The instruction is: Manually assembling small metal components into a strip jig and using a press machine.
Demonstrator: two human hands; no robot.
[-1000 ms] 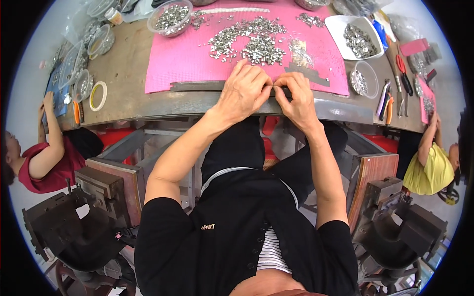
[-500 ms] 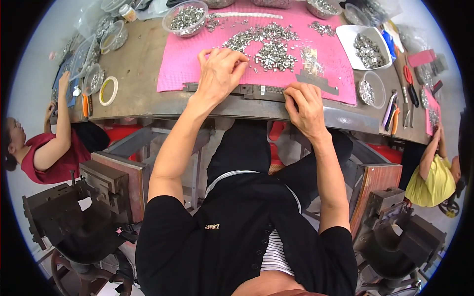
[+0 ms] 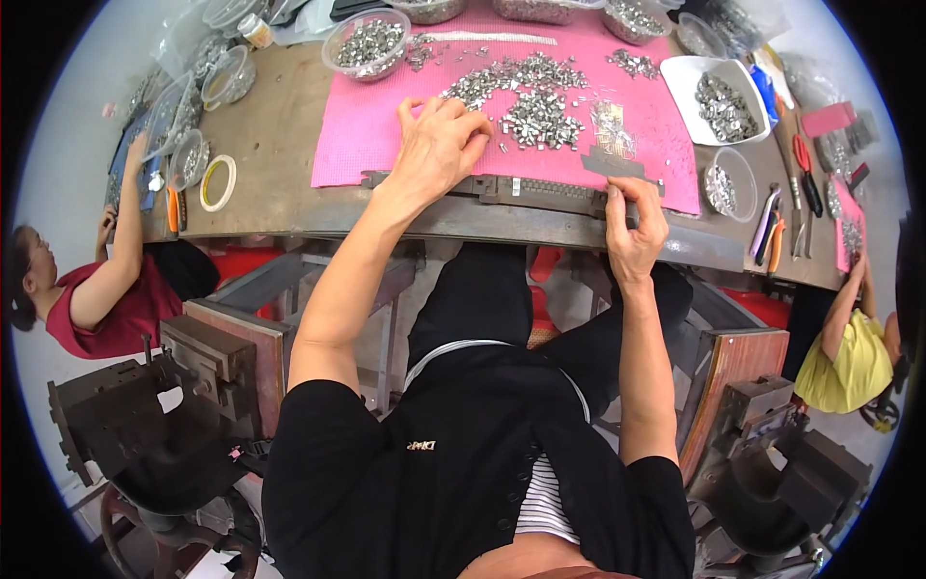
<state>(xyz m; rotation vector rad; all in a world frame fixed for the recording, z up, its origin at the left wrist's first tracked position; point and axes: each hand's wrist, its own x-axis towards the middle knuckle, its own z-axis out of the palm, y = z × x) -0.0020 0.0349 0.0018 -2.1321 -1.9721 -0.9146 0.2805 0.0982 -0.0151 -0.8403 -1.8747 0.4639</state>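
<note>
While left hand curls over pink mat just beside pile of small metal pieces, right hand sits at right end of dark strip. Strip lies along mat's near edge, toward front of surface, one bright piece on it. Left fingers bent; cannot tell whether grip holds anything. Right thumb and forefinger close together; contents cannot be told.

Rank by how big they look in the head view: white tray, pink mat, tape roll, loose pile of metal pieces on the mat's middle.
1. Pink mat
2. Metal pile and white tray: too alike to rank
3. Tape roll
</note>
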